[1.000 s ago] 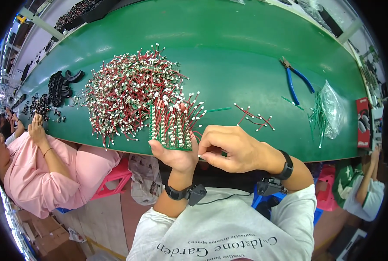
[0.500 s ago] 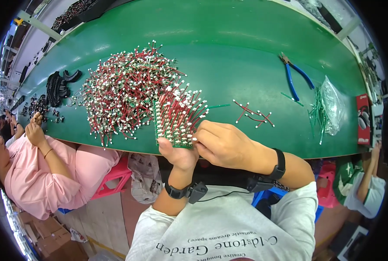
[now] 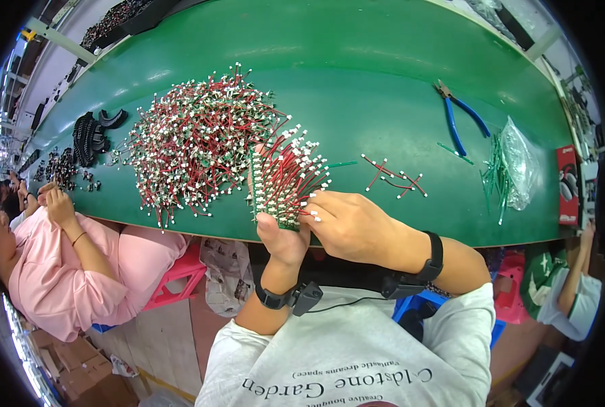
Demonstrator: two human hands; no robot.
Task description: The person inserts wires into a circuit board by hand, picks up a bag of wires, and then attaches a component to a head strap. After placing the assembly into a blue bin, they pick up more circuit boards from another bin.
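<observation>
My left hand (image 3: pixel 283 243) holds a green circuit-board panel (image 3: pixel 256 178) near the table's front edge, thumb on the near side. Rows of red wires with white connectors (image 3: pixel 294 163) stand up from the panel and lean right. At the panel's near right corner my right hand (image 3: pixel 356 227) is closed, its fingertips pinching a red wire with a white connector (image 3: pixel 314 214). Part of the panel is hidden behind the wires and fingers. Just left of it lies a big heap of red wires with white connectors and small green boards (image 3: pixel 197 142).
A few loose red wires (image 3: pixel 394 178) and a green strip (image 3: pixel 343 164) lie right of my hands. Farther right are blue-handled cutters (image 3: pixel 451 125), green strips (image 3: pixel 496 173), a clear plastic bag (image 3: pixel 517 169) and a red box (image 3: pixel 567 183). A person in pink (image 3: pixel 78 271) sits at left, near black parts (image 3: pixel 85 139).
The panel has shifted slightly right and its wires have swung with it. My right fingers have moved a little at its near corner. The person at left has lowered their hands slightly.
</observation>
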